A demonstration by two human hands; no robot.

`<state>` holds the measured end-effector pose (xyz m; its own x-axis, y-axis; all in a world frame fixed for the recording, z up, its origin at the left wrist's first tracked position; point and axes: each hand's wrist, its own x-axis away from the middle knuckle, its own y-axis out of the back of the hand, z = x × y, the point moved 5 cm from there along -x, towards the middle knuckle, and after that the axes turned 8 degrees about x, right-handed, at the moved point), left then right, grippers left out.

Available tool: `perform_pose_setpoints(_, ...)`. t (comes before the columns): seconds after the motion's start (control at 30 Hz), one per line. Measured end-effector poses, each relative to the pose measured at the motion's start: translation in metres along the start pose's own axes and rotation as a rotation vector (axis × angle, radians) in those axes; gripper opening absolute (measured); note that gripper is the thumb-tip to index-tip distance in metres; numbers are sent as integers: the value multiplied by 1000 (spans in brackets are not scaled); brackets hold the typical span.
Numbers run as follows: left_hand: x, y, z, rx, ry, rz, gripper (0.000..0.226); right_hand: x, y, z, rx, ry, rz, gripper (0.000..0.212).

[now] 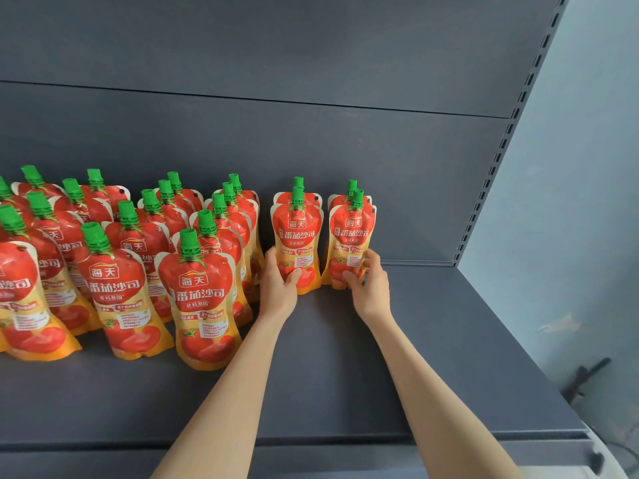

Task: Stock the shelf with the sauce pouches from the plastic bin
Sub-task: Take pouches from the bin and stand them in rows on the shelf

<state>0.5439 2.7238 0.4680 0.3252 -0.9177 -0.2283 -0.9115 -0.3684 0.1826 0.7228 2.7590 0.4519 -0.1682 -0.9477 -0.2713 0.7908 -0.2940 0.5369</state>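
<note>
Two forearms are stretched over the shelf (432,340): one pouch (298,233) is gripped by the left hand (278,281), another pouch (351,236) by the right hand (370,288), both being placed; next, release and more pouches are needed.

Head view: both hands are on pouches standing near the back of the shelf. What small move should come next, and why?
Probably let go and draw both hands back. The left hand and right hand each grip the front pouch of a short row, already upright on the shelf, with another pouch behind.

Both bare arms reach forward, left grip (281,276) and right grip (368,283) each closed.
</note>
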Motion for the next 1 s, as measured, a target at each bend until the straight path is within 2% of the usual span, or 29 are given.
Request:
perform_pose_setpoints(0.7, 4, -2, 4, -61, -30, -17, 65, 5, 0, 5, 83, -19, 27, 52)
perform_pose_setpoints(0.87, 25, 3, -2, -123, 0, -56, 74, 15, 10, 7, 81, -60, 17, 61)
perform_pose_setpoints(1.0, 53, 8, -15, -94, -48, -64, 59, 37, 29, 12, 101, -21, 10, 49)
